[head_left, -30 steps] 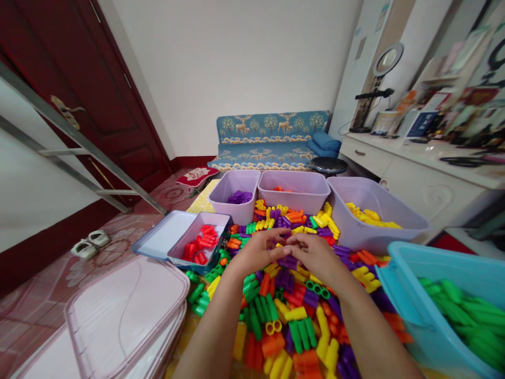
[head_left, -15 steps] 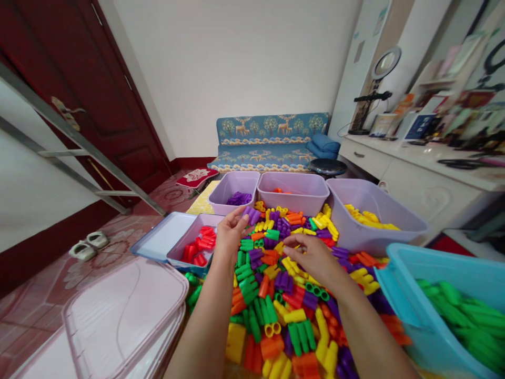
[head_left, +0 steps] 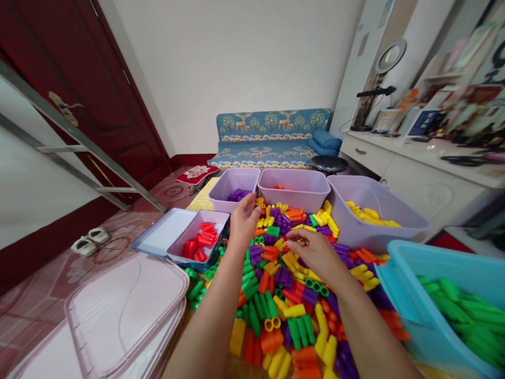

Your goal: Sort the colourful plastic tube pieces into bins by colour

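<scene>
My left hand (head_left: 243,223) is raised over the pile of plastic blocks (head_left: 284,276), just in front of the lilac bin (head_left: 218,197) that holds purple blocks (head_left: 239,195). Its thumb and fingers are apart, and no block shows between them. Lower and to the right, my right hand (head_left: 311,250) hovers close above the pile with fingers loosely bent and apart. Nothing visible is in its grasp. Yellow blocks (head_left: 291,261) and an orange block (head_left: 270,253) lie nearest its fingertips. The pile mixes green, yellow, orange, purple and red tube-shaped pieces.
Behind the pile stand a lilac bin (head_left: 294,199) with orange blocks and another lilac bin (head_left: 379,239) with yellow ones. A turquoise bin (head_left: 414,326) of green blocks is at right. A small box (head_left: 177,253) of red blocks and stacked lids (head_left: 128,310) are at left.
The purple block that was in my left hand no longer shows there. That hand has moved slightly right and up, its fingers parting. My right hand has shifted only a little.
</scene>
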`<state>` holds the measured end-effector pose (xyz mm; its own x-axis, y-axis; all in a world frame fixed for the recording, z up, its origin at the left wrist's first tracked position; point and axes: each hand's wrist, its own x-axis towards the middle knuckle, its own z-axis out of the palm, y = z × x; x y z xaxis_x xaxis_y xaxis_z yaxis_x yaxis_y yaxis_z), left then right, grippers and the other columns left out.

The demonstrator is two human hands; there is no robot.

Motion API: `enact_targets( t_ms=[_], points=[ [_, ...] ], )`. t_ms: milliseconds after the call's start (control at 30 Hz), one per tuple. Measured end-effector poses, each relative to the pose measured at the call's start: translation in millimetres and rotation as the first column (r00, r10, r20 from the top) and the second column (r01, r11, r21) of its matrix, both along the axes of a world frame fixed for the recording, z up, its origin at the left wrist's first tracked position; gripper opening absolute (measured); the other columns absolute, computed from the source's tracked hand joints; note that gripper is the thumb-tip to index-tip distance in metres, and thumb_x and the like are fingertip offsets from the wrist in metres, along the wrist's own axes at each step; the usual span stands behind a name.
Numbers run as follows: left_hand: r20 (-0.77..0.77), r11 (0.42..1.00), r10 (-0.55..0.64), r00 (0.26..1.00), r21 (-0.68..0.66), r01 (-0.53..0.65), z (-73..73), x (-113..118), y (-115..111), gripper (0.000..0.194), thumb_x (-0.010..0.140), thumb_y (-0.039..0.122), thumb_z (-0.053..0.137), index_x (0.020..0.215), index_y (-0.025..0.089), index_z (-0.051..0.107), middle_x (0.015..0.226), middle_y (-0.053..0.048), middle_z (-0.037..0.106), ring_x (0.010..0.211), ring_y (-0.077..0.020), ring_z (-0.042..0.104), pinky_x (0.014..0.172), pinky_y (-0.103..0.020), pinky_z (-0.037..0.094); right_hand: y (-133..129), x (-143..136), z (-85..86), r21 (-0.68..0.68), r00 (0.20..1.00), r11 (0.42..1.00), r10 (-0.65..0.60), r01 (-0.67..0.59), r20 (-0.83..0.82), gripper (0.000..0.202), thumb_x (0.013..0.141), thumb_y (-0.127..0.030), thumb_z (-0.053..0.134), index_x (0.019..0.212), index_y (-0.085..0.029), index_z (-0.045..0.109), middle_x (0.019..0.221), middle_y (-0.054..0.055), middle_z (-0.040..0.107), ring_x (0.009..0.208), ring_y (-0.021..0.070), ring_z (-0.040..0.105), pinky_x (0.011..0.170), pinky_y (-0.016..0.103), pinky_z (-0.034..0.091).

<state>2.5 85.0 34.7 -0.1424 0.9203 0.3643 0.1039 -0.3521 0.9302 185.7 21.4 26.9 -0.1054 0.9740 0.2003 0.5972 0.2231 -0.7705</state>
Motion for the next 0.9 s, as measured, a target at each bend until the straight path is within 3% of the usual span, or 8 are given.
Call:
enact_targets(
  t_ms=[67,167,267,333,433,567,700,900],
  points=[
    [-0.248,0.995,-0.095,0.964,-0.001,0.098,-15.5,10.6,-9.0,0.034,0.080,0.019,0.057,0.113,0.014,0.064,0.113,-0.011,0.067,0.107,-0.0229,0.061,0.096,-0.037,0.047,0.4,-0.3,-0.7,0.002,1.000,1.000,-0.009,0.009,0.005,0.022,0.078,-0.032,0.057,0.092,-0.020,0.068,0.090,0.004,0.071,0.075,0.0180,0.065,0.068,0.029,0.050],
    [-0.572,0.994,-0.070,0.817,0.034,0.109,-36.5,23.8,-17.9,0.049,0.072,0.009,0.061,0.120,0.018,0.061,0.125,-0.010,0.060,0.120,-0.0248,0.052,0.105,-0.041,0.039,0.6,-0.5,-1.1,0.010,1.000,1.000,0.001,-0.001,0.015,0.022,0.078,-0.031,0.057,0.092,-0.019,0.068,0.092,0.005,0.071,0.076,0.0180,0.065,0.070,0.030,0.050],
    [-0.722,0.996,-0.038,0.691,0.029,0.085,-46.1,28.3,-20.2,0.052,0.068,0.002,0.056,0.117,0.018,0.063,0.127,-0.010,0.059,0.120,-0.0251,0.050,0.104,-0.042,0.039,1.7,0.4,-3.3,0.014,0.999,1.000,-0.001,0.000,0.033,0.021,0.078,-0.029,0.057,0.092,-0.019,0.068,0.093,0.005,0.071,0.080,0.0185,0.065,0.072,0.030,0.050],
    [-0.729,0.997,-0.024,0.684,0.034,0.071,-47.6,26.2,-19.7,0.046,0.070,0.000,0.053,0.109,0.017,0.068,0.116,-0.009,0.064,0.111,-0.0228,0.056,0.099,-0.038,0.043,3.1,0.9,-6.3,0.023,0.999,1.000,-0.014,0.013,0.050,0.021,0.078,-0.028,0.057,0.093,-0.018,0.067,0.095,0.006,0.071,0.082,0.0188,0.065,0.074,0.031,0.050],
    [-0.640,0.997,-0.027,0.768,0.041,0.070,-49.5,18.8,-18.7,0.033,0.077,0.004,0.049,0.097,0.017,0.071,0.097,-0.006,0.070,0.095,-0.0184,0.063,0.088,-0.032,0.049,5.1,-0.1,-11.5,0.027,0.995,0.999,-0.048,0.045,0.093,0.027,0.079,-0.028,0.058,0.102,-0.018,0.064,0.104,0.008,0.068,0.080,0.0180,0.065,0.076,0.032,0.050],
    [-0.568,0.995,-0.060,0.821,0.034,0.096,-55.5,10.1,-18.6,0.025,0.080,0.011,0.054,0.097,0.017,0.070,0.094,-0.006,0.071,0.091,-0.0180,0.063,0.085,-0.031,0.049,5.6,-3.7,-15.9,0.003,0.989,0.998,-0.060,0.060,0.137,0.046,0.078,-0.025,0.060,0.123,-0.016,0.054,0.125,0.013,0.057,0.074,0.0139,0.065,0.082,0.032,0.050],
    [-0.643,0.990,-0.082,0.762,0.037,0.138,-56.7,7.9,-19.9,0.039,0.076,0.020,0.064,0.115,0.018,0.064,0.109,-0.008,0.066,0.105,-0.0221,0.058,0.094,-0.035,0.045,6.0,-4.2,-19.6,-0.011,0.981,0.999,-0.037,0.040,0.188,0.051,0.078,-0.019,0.057,0.129,-0.015,0.050,0.127,0.014,0.054,0.077,0.0136,0.066,0.087,0.033,0.048],
    [-0.729,0.977,-0.113,0.676,0.042,0.209,-54.4,8.7,-21.3,0.032,0.080,0.020,0.059,0.111,0.023,0.067,0.106,-0.005,0.066,0.104,-0.0207,0.056,0.095,-0.034,0.041,9.1,-5.2,-31.7,0.027,0.947,0.994,0.088,-0.101,0.308,0.054,0.082,-0.016,0.045,0.136,-0.011,0.044,0.141,0.014,0.045,0.128,0.0230,0.045,0.108,0.040,0.034]
  ],
)
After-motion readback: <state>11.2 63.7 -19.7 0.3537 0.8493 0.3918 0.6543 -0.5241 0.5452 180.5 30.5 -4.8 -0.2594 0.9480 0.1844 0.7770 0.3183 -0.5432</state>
